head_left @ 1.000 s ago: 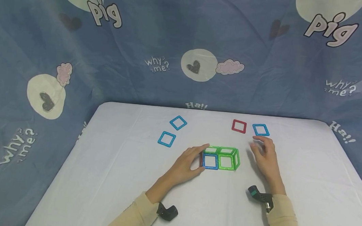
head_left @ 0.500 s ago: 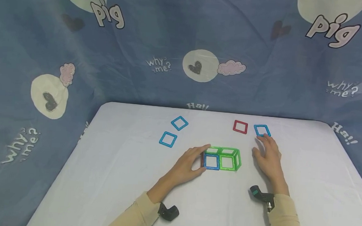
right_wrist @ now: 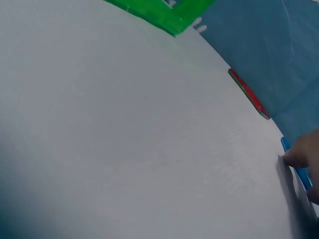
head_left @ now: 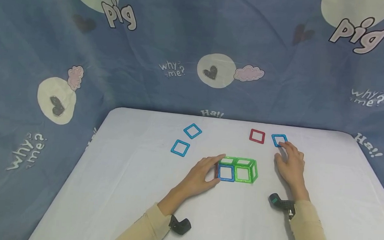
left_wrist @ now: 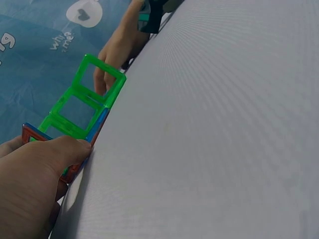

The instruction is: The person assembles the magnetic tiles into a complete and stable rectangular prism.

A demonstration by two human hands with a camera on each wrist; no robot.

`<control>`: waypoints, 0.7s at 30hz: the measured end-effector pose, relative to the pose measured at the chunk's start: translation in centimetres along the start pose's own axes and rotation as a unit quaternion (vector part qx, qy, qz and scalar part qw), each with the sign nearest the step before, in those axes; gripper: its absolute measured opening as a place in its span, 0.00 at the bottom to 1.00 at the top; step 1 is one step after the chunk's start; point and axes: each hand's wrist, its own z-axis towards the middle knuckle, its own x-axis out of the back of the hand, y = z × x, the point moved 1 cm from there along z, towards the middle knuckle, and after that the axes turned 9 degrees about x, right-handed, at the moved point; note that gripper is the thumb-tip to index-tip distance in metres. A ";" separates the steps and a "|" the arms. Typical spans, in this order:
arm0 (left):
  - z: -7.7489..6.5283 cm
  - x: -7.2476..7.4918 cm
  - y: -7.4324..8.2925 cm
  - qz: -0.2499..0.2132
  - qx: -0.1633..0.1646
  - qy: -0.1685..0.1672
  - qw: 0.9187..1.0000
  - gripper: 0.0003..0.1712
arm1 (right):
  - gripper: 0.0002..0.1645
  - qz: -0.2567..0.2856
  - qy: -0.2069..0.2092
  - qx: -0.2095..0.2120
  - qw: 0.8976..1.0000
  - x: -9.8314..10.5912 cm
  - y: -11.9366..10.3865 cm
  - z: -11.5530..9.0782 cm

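Blue printed fabric [head_left: 170, 32] backs a white tabletop [head_left: 232, 216].

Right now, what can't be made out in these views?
Head: rightmost blue tile: near-right corner, behind the right hand.
Left wrist: much of the red end tile, behind the left hand.
Right wrist: right hand, mostly cut off by the right edge; box, by the top edge.

Blue printed cloth [head_left: 170, 35] hangs behind white table [head_left: 232, 216].

On the blue cloth [head_left: 147, 92] behind the table [head_left: 226, 216], the printed word "pig" two times, "why me?" three times, "Ha!!" at the middle and the right.
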 end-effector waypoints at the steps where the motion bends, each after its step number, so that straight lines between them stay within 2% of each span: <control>1: 0.0 0.0 0.0 0.000 0.002 -0.001 1.000 0.48 | 0.26 -0.004 0.001 0.004 1.000 0.0 0.1 0.2; 9: 0.1 0.2 0.3 0.006 0.002 0.003 1.000 0.49 | 0.27 -0.019 -0.018 -0.006 1.000 0.8 1.0 1.3; 16: 0.1 0.2 0.3 0.002 -0.005 0.007 1.000 0.48 | 0.25 -0.036 -0.067 0.043 0.996 1.8 1.7 1.9; 21: 0.1 0.1 0.2 0.006 -0.006 0.007 1.000 0.48 | 0.25 -0.052 -0.094 0.056 0.993 2.1 2.1 2.3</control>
